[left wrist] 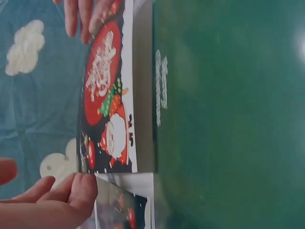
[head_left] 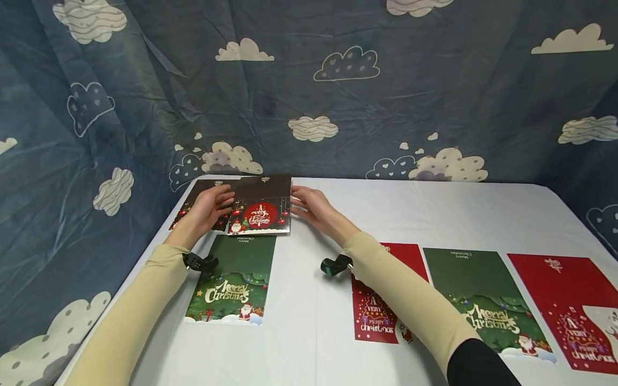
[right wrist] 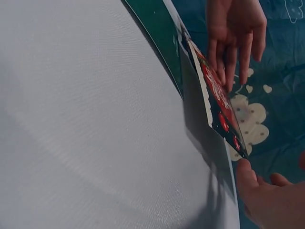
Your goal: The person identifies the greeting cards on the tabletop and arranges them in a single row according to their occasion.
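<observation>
A dark Christmas card [head_left: 259, 214] with a red round emblem and a small Santa lies between the two hands at the back left of the white table. Its front edge stands a little off the tabletop in the right wrist view, casting a shadow. My left hand [head_left: 206, 208] touches its left edge with loosely extended fingers. At the opposite edge, my right hand [head_left: 315, 209] has fingertips against the card's corner. A similar dark card [head_left: 197, 194] lies partly under the left hand. In front is a green Merry Christmas card [head_left: 243, 257].
On the right side lie a red card [head_left: 369, 305] partly behind the right forearm, another green card [head_left: 475, 273] and another red card [head_left: 555, 287]. A blue cloud-patterned cloth [head_left: 309, 96] hangs behind and left of the white table [head_left: 309, 300].
</observation>
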Action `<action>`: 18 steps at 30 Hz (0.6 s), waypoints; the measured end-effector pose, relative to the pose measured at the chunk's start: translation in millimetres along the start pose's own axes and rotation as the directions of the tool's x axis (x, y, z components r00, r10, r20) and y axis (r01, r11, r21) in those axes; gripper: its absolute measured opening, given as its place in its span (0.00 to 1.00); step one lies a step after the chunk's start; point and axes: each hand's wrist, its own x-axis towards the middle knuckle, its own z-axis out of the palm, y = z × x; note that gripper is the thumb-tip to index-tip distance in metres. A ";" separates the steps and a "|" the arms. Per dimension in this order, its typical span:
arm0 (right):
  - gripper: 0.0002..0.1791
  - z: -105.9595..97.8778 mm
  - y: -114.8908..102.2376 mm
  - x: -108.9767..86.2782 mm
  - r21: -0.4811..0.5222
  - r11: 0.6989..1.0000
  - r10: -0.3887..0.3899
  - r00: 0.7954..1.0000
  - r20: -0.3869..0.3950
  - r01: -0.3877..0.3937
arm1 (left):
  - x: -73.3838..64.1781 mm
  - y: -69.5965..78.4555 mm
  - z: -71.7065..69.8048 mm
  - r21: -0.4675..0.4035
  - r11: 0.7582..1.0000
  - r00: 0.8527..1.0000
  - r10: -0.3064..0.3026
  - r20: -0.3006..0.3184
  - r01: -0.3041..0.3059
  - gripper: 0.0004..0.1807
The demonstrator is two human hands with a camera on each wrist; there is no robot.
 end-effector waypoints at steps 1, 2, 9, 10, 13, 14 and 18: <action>0.26 0.4 0.9 1.6 0.001 1.000 0.004 1.000 -0.005 -0.004 | 2.4 -0.5 -0.8 0.014 1.000 1.000 -0.002 0.001 0.002 0.30; 0.26 0.8 2.0 3.1 0.004 1.000 0.006 1.000 -0.010 -0.006 | 4.6 -1.1 -1.8 0.025 1.000 1.000 -0.006 0.001 0.006 0.30; 0.25 3.2 6.5 10.2 0.000 1.000 0.020 1.000 -0.020 -0.020 | 14.7 -5.3 -3.4 0.084 0.996 0.999 -0.043 -0.011 0.044 0.34; 0.25 3.3 7.1 11.2 -0.001 1.000 0.021 1.000 -0.021 -0.022 | 15.8 -5.8 -2.8 0.099 0.994 0.999 -0.044 -0.015 0.046 0.34; 0.24 3.6 8.8 13.0 -0.006 1.000 0.024 0.999 -0.025 -0.025 | 18.9 -7.0 -0.6 0.155 0.987 0.999 -0.044 -0.027 0.048 0.33; 0.24 3.6 9.3 13.2 -0.011 1.000 0.025 0.999 -0.030 -0.025 | 19.7 -7.3 0.0 0.173 0.984 0.999 -0.042 -0.031 0.047 0.33; 0.25 3.6 10.7 11.8 -0.042 0.999 0.023 0.998 -0.052 -0.025 | 22.7 -7.8 2.6 0.225 0.973 0.998 -0.041 -0.039 0.049 0.32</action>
